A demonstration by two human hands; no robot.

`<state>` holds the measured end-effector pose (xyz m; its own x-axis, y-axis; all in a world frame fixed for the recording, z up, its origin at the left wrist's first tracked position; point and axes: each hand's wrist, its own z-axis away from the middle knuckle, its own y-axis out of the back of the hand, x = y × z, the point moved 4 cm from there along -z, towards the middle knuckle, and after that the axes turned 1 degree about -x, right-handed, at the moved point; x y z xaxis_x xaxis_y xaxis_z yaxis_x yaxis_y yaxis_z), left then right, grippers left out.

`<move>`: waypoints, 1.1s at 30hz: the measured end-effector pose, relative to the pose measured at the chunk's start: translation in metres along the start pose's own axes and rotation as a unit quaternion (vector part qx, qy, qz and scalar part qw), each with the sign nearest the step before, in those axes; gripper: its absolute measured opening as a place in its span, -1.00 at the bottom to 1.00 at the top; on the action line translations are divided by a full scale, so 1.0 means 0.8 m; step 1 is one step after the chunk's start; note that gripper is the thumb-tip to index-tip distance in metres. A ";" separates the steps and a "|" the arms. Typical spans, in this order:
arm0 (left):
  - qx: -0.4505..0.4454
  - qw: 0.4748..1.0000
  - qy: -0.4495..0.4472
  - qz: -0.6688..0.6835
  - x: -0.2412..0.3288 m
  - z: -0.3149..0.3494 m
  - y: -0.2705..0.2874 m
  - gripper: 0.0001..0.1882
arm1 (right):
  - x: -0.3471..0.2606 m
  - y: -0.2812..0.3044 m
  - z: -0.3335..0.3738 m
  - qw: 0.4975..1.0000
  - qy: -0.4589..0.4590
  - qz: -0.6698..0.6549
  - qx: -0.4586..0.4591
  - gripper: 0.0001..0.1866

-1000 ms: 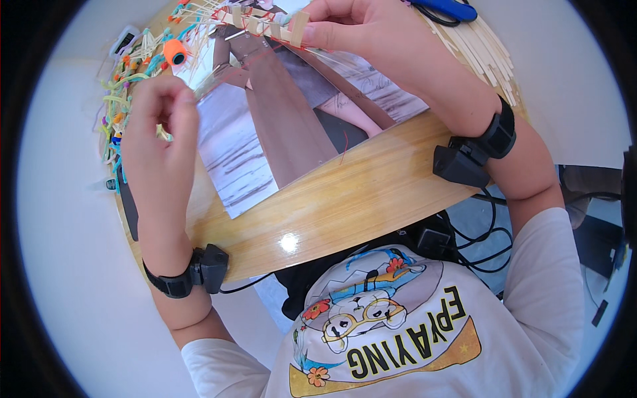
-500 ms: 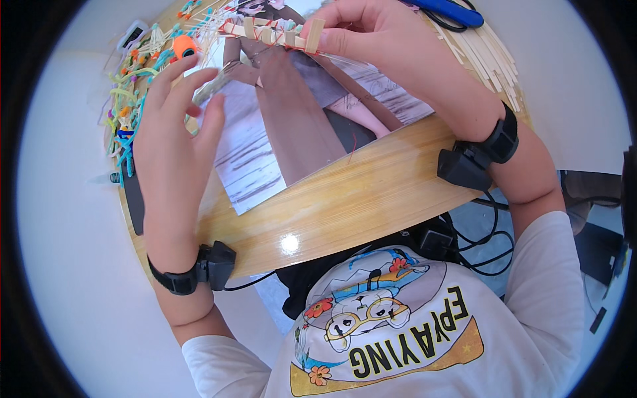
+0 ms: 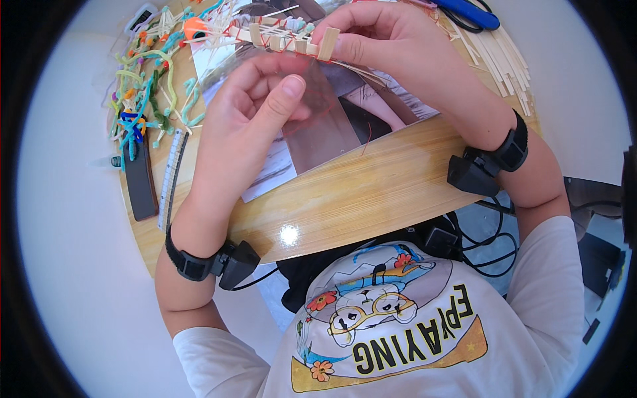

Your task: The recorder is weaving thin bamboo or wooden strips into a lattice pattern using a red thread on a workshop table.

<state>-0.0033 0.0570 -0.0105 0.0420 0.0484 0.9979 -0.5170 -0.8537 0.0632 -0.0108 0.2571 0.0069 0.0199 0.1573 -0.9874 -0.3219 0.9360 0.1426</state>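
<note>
My right hand [image 3: 405, 56] pinches the right end of a small craft frame [image 3: 284, 41] made of pale wooden sticks bound with red thread. Short flat sticks cross the frame, and thin sticks poke out from its end. Just below it is my left hand [image 3: 232, 132], its fingers curved and its thumb held apart, with nothing visible between them. A large glossy photo print [image 3: 318, 142] lies under both hands. On its lower part rests a loose bit of red thread [image 3: 369, 136].
Colourful pipe-cleaner pieces [image 3: 149, 86] crowd the table's left side, with a dark phone [image 3: 139, 179] and a clear ruler [image 3: 174, 176] below them. An orange round piece [image 3: 195, 28] sits behind. At the right lie pale wooden strips [image 3: 504, 60] and a blue-handled tool [image 3: 474, 14].
My left hand has moved right, from beside the pipe cleaners to below the stick frame, uncovering the ruler and phone. My right hand keeps its pinch and shifts slightly right with the frame.
</note>
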 end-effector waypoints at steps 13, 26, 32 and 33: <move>0.057 0.986 -0.144 -0.054 0.029 0.021 0.009 -0.83 | 0.017 0.007 -0.009 0.999 0.014 0.035 0.013 -0.84; 0.031 0.987 -0.156 0.026 0.024 0.011 0.020 -0.76 | 0.014 -0.016 0.009 0.844 0.344 0.410 0.044 -0.52; 0.068 0.987 -0.148 0.002 0.033 0.021 0.023 -0.81 | -0.002 -0.003 0.008 0.840 0.406 0.315 0.173 -0.81; 0.064 0.984 -0.165 -0.026 0.035 0.023 0.021 -0.81 | -0.003 0.001 0.008 0.850 0.390 0.320 0.152 -0.81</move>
<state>0.0047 0.0348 0.0186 0.3519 -0.0598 0.9341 -0.3967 -0.9134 0.0910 -0.0049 0.2592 0.0102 -0.7382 0.5196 -0.4302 0.2315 0.7941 0.5619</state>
